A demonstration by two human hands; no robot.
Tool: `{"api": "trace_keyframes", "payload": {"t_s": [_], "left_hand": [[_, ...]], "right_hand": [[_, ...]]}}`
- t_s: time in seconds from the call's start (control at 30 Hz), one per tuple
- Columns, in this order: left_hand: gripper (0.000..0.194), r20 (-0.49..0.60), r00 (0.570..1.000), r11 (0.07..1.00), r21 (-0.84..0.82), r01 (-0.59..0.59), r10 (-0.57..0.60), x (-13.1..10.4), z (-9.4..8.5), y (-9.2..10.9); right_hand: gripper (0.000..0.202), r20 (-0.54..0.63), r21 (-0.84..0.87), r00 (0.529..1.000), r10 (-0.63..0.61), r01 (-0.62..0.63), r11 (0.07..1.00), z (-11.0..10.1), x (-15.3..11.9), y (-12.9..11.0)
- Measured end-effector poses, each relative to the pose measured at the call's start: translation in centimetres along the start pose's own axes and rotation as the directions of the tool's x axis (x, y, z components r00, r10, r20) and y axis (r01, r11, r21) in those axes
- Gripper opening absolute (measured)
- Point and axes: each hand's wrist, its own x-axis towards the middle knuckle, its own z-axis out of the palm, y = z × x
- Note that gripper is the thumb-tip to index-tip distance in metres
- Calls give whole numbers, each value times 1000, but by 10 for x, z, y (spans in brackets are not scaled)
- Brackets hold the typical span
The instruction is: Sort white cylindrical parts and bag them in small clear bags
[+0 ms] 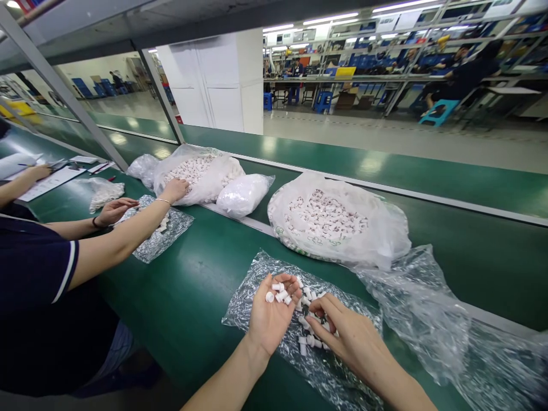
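Observation:
My left hand [274,314] is palm up and cupped, holding several small white plastic fittings [281,295]. To its right my right hand [338,325] bends over a loose pile of the same fittings [311,341], its thumb and fingers curled in at the pile. Whether a piece sits between those fingertips is hidden. The pile lies on a crinkled clear plastic bag [244,297], spread flat on the green bench. Just beyond, a large translucent bag [381,228] stands open, full of similar white pieces.
At left a co-worker's hands [177,191] are at another open bag [218,165] of white pieces and a clear sheet [171,240]. A tied white bag [244,194] lies between the two big bags. Loose clear film [428,319] covers the right side. Metal posts [158,91] carry a shelf overhead.

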Motion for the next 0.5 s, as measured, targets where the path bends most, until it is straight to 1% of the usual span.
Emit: {"api": "trace_keyframes", "payload": {"t_s": [0.17, 0.23, 0.3, 0.4, 0.5], "left_hand": [[39, 93, 987, 988, 88, 126, -134, -4, -5, -20], [40, 104, 973, 973, 126, 192, -206, -5, -9, -28], [39, 90, 962, 959, 146, 243, -257, -7, -11, -33], [36, 50, 957, 949, 154, 276, -286, -9, -9, -35], [37, 53, 957, 953, 123, 277, -285, -11, -5, -31]], "right_hand": [[13, -110, 35, 992, -60, 64, 997, 12, 1, -16], [16, -146, 14, 986, -76, 79, 997, 19, 1, -21], [17, -183, -20, 979, -86, 84, 996, 25, 1, -22], [17, -215, -57, 971, -104, 94, 994, 29, 0, -20], [14, -198, 12, 978, -67, 71, 997, 24, -1, -19]]}}
